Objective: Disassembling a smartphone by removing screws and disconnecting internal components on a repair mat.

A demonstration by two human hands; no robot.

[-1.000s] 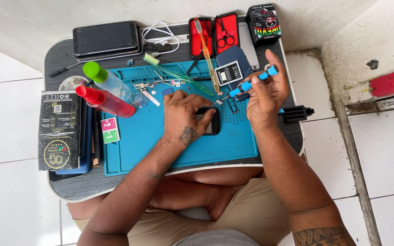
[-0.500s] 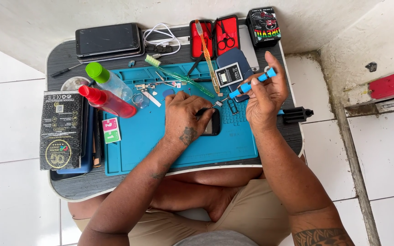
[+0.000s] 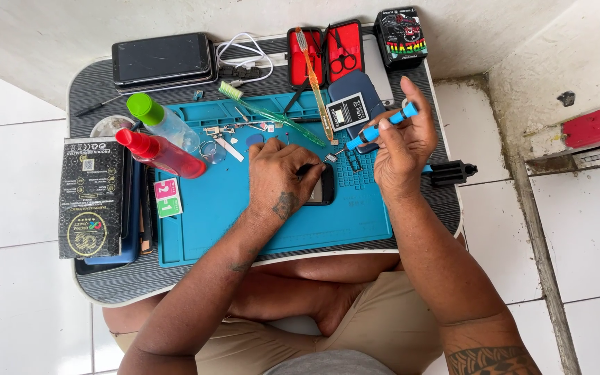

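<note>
The left hand presses flat on a small dark phone lying on the blue mat, fingers curled over its edge. The right hand is closed around a blue screwdriver, its tip angled down toward the phone's top corner. This looks like a screw being worked; next, the tip likely needs seating squarely while the left hand steadies the phone.

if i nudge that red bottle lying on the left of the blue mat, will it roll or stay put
The red bottle lies on its side and looks round, so it would probably roll across its length. The green-capped clear bottle lies right against it and would likely stop a roll that way. It looks like thin plastic, so probably light unless full, which I cannot tell.
</note>
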